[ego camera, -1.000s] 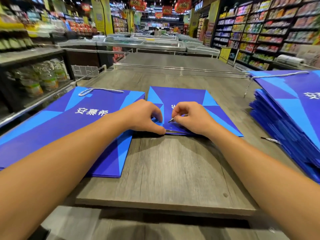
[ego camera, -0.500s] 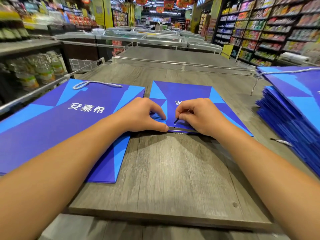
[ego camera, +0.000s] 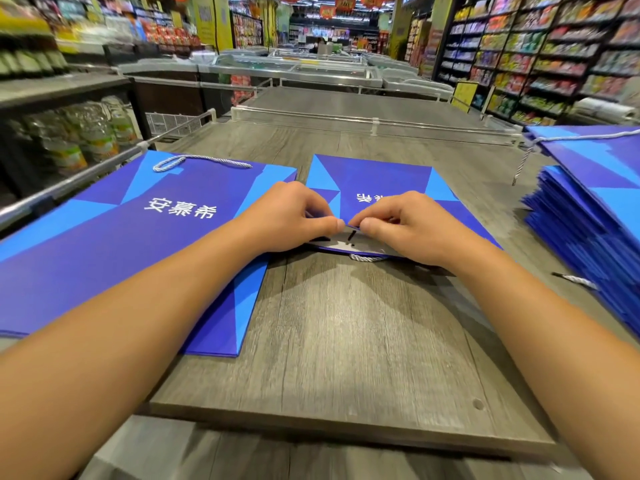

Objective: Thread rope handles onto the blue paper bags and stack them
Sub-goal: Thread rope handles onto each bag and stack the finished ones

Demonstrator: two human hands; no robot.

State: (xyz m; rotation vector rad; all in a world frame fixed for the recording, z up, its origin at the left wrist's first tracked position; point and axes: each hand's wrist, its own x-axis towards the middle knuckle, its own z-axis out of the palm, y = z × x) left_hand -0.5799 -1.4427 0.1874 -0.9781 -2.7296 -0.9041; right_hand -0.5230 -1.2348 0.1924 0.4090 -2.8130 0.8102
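Left bag: a flat blue paper bag (ego camera: 114, 237) lies on the grey wooden table (ego camera: 346, 341), a white rope handle (ego camera: 194, 161) fitted at its far edge.
Left hand: the left hand (ego camera: 294, 216), fingers curled, pinches the near rim of the middle bag.
Middle bag: a blue bag (ego camera: 377, 181) lies flat between both hands, mouth toward the person, grey inner lip showing; a white rope loop (ego camera: 367, 258) pokes out beneath that rim.
Right hand: the right hand (ego camera: 405, 223) pinches the same rim, thumb tip beside the left thumb.
Right stack: a pile of blue bags (ego camera: 588, 216) sits at the table's right edge, a rope (ego camera: 575, 280) lying beside it.
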